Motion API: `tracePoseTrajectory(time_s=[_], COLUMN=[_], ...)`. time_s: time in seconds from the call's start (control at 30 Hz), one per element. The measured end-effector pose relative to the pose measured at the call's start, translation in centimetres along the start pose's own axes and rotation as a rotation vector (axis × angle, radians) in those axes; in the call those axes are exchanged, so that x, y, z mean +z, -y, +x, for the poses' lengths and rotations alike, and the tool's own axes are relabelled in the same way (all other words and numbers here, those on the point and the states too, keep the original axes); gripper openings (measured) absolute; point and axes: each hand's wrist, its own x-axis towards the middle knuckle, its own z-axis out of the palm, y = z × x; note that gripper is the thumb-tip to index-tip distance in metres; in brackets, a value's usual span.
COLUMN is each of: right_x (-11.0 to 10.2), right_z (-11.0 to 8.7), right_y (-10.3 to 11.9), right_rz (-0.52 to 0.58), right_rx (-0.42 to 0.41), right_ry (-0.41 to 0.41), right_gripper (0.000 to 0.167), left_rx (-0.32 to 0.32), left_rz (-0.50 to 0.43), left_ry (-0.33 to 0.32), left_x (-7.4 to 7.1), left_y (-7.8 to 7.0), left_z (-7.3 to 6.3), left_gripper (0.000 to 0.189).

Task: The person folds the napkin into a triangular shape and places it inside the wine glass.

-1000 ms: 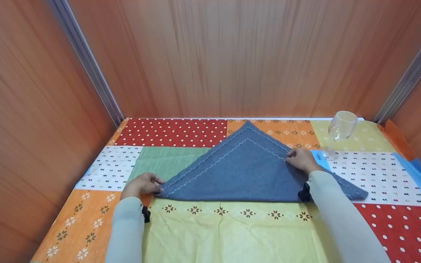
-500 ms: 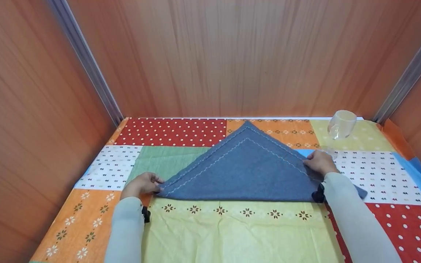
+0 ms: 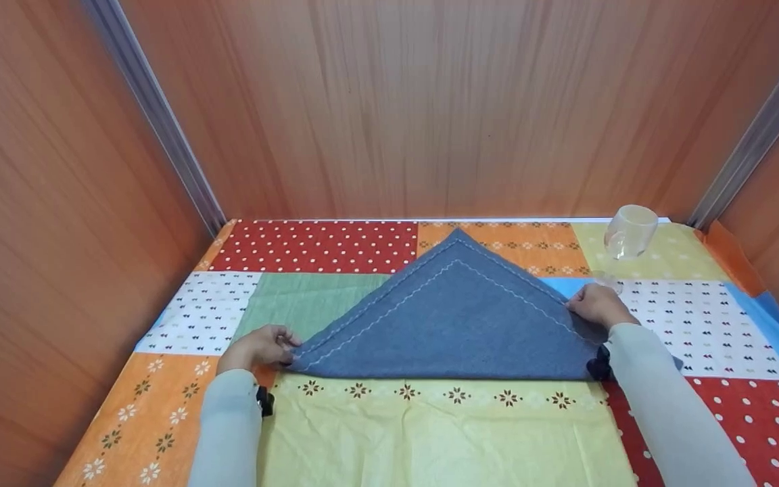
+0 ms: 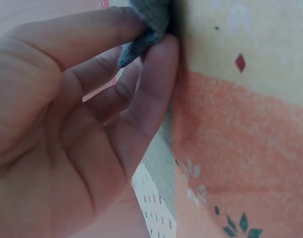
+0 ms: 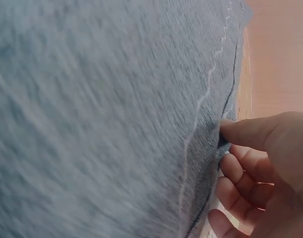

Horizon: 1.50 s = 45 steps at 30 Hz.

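Note:
A blue-grey cloth napkin (image 3: 443,325) with pale stitched lines lies folded into a triangle, its peak toward the back wall. At its left corner my left hand (image 3: 261,348) pinches the tip; in the left wrist view the cloth corner (image 4: 154,20) sits between thumb and fingers. My right hand (image 3: 599,304) pinches the right sloping edge, and in the right wrist view the thumb presses on that stitched edge (image 5: 211,124) with the other fingers curled at its side. The right forearm hides part of the napkin's right corner.
A clear stemmed glass (image 3: 631,233) stands at the back right, just beyond my right hand, which hides part of its base. A patchwork tablecloth (image 3: 457,439) covers the table. Wood-look panels (image 3: 464,108) rise at the back and both sides.
My right hand has slid rightward and down along the napkin's right edge, slowing in the last half second. My left hand keeps its hold on the left corner.

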Motion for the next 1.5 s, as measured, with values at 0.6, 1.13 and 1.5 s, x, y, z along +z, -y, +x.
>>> tracePoseTrajectory(time_s=[0.6,1.13,1.5], right_x=[-0.8,-1.8,-0.4], right_z=[-2.7,-4.8,-2.8], right_y=[-0.5,-0.2,3.6], right_rz=[-0.099,-0.142,-0.142], right_rx=[-0.074,-0.120,-0.147], right_ry=[0.142,0.233,0.104], right_gripper=[0.019,0.018,0.033], left_rx=[-0.045,-0.055,-0.013], left_rz=[0.132,0.184,0.182], left_ry=[0.110,0.135,0.067], left_x=[0.3,0.4,1.1], left_y=[-0.6,-0.6,-1.1], left_z=[-1.3,-1.9,-1.4], left_gripper=[0.024,0.018,0.019])
